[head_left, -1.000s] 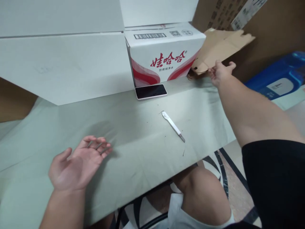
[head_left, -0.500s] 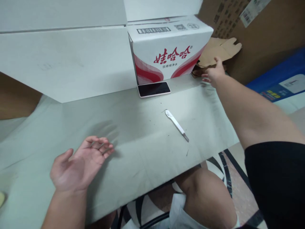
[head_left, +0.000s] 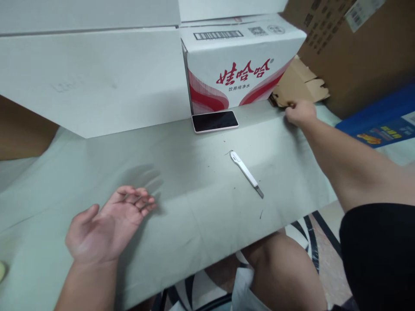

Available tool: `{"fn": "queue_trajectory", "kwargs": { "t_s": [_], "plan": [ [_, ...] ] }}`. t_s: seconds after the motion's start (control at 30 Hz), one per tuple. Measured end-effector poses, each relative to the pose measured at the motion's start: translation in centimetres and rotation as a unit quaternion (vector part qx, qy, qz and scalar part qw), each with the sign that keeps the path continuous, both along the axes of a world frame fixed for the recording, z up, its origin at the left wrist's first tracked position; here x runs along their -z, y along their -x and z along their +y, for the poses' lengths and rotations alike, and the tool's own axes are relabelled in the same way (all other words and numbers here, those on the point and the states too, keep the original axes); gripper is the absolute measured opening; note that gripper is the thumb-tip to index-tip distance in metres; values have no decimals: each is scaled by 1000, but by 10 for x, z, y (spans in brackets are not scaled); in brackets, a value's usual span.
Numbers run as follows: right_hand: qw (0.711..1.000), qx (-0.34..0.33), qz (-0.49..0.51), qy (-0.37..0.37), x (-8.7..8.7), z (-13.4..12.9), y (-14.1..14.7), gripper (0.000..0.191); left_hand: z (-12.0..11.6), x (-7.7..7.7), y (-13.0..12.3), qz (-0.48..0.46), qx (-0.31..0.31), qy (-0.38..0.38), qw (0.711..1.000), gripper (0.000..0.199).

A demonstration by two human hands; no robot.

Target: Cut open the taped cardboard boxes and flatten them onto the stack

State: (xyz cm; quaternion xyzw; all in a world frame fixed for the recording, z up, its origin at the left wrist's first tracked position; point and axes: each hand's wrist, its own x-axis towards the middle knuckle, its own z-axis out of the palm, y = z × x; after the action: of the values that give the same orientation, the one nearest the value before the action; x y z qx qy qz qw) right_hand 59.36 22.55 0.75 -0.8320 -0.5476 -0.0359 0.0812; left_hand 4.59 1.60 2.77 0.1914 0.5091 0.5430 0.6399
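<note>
My left hand (head_left: 108, 224) rests palm up above the pale green cloth, its fingers loosely spread and nothing in it. Over on the right, my right hand (head_left: 301, 113) is stretched out to a piece of brown cardboard (head_left: 296, 82) beside the white box. Its fingers are closed at the cardboard's near edge; the fingertips are partly hidden. Between the hands a white utility knife (head_left: 245, 169) lies on the cloth, blade out and pointing toward me. Behind the knife lies a phone (head_left: 215, 121) with a dark screen, against the foot of the box.
A white carton with red lettering (head_left: 243, 82) stands at the back, next to a larger white box (head_left: 97, 82) on the left. Far right are a big brown carton (head_left: 363, 56) and a blue package (head_left: 379, 116). The cloth-covered table (head_left: 181, 224) ends just before my knees.
My right hand has gone from open fingers to closed ones at the cardboard's edge, and the cardboard has shifted slightly. The view has turned a little. My left hand stays put.
</note>
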Motion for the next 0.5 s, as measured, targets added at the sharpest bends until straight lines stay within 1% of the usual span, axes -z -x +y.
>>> {"fn": "queue_trajectory", "kwargs": {
  "t_s": [0.1,0.2,0.27,0.37,0.43,0.5],
  "plan": [
    [999,23,21,14,10,-14,11,55,-2,0,-1,10,6,-5,1000,43],
    [998,45,31,-10,17,-19,19,60,-3,0,-2,17,7,-7,1000,43],
    [998,53,38,-21,19,-20,21,58,-3,-1,-3,20,1,-8,1000,44],
    [998,44,36,-14,19,-20,19,57,-1,-5,-5,17,-5,-6,1000,43],
    [999,28,29,1,20,-19,16,60,0,-7,-6,9,2,2,1000,46],
    [999,27,20,12,22,-18,12,66,1,-8,-6,0,8,9,1000,49]
  ]
}}
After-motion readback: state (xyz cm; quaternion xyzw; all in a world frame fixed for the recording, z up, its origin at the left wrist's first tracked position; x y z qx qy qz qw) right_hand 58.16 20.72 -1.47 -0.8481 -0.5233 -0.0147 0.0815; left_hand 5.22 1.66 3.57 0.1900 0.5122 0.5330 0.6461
